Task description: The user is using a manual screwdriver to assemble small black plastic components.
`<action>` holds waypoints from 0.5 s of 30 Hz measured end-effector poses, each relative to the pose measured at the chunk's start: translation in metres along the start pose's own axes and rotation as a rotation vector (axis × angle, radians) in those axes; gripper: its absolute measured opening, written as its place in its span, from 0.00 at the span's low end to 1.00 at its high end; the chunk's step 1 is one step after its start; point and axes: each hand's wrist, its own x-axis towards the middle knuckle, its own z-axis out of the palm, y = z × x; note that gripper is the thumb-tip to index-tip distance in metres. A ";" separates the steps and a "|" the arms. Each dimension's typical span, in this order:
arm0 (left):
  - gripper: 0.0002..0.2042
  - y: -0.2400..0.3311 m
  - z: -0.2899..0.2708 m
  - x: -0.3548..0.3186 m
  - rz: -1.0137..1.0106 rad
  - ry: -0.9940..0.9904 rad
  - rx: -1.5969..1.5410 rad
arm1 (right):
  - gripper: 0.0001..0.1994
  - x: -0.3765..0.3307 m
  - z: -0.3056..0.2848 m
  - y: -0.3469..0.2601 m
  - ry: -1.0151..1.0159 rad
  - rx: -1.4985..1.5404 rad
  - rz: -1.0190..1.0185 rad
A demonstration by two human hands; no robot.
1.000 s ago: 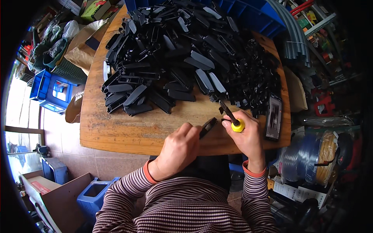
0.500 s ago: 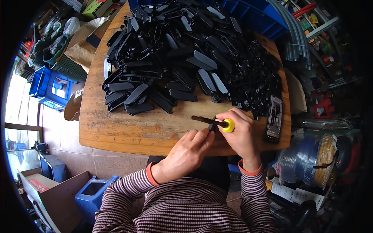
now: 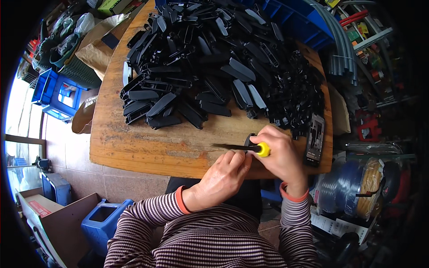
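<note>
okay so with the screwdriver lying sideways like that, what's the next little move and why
Probably steady the small black part under the left hand and bring the tip of the yellow-handled screwdriver to it: the right hand grips the handle, but the shaft lies flat, pointing left over the wooden table.

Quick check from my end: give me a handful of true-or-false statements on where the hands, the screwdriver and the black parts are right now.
1. The right hand grips a screwdriver with a yellow band on its handle. True.
2. The screwdriver shaft points toward the person's right. False: it points left, lying across the wooden table.
3. The left hand is at the screwdriver, just below its shaft. True.
4. The pile of black plastic parts sits in a blue crate. False: it lies loose on the table top.
5. A phone lies near the table's right edge. True.
</note>
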 end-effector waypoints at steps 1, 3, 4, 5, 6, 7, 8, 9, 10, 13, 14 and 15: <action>0.24 0.000 0.000 0.000 -0.008 -0.016 0.019 | 0.07 0.003 -0.006 0.004 -0.010 0.109 -0.018; 0.24 -0.001 0.001 0.000 -0.018 -0.014 0.012 | 0.06 0.011 -0.014 0.011 -0.021 0.219 -0.047; 0.24 -0.001 0.001 0.000 -0.031 -0.019 0.001 | 0.05 0.016 -0.017 0.013 0.149 0.413 -0.032; 0.24 0.000 0.002 -0.002 -0.038 -0.029 -0.019 | 0.05 0.016 -0.021 0.012 0.322 0.603 -0.005; 0.24 0.001 0.002 -0.002 -0.033 -0.030 -0.022 | 0.05 0.017 -0.023 0.012 0.497 0.791 0.021; 0.23 0.003 0.002 0.000 -0.023 -0.021 -0.026 | 0.05 0.017 -0.014 0.010 0.512 0.780 0.024; 0.23 0.003 0.002 0.001 -0.021 -0.012 -0.024 | 0.05 0.021 0.012 0.008 0.468 0.760 0.098; 0.22 0.003 0.003 0.001 -0.017 -0.004 -0.023 | 0.06 0.022 0.024 0.007 0.424 0.737 0.172; 0.22 0.002 0.004 0.003 -0.009 0.002 -0.021 | 0.06 0.024 0.021 0.010 0.430 0.731 0.165; 0.24 -0.001 0.006 0.001 -0.032 -0.025 -0.062 | 0.08 0.022 0.007 0.013 0.511 1.120 0.068; 0.24 -0.001 0.007 0.005 -0.030 -0.023 -0.060 | 0.08 0.020 -0.005 0.014 0.512 1.119 0.065; 0.25 0.004 0.004 0.012 -0.088 -0.012 0.023 | 0.07 0.015 -0.025 0.012 0.578 0.803 0.227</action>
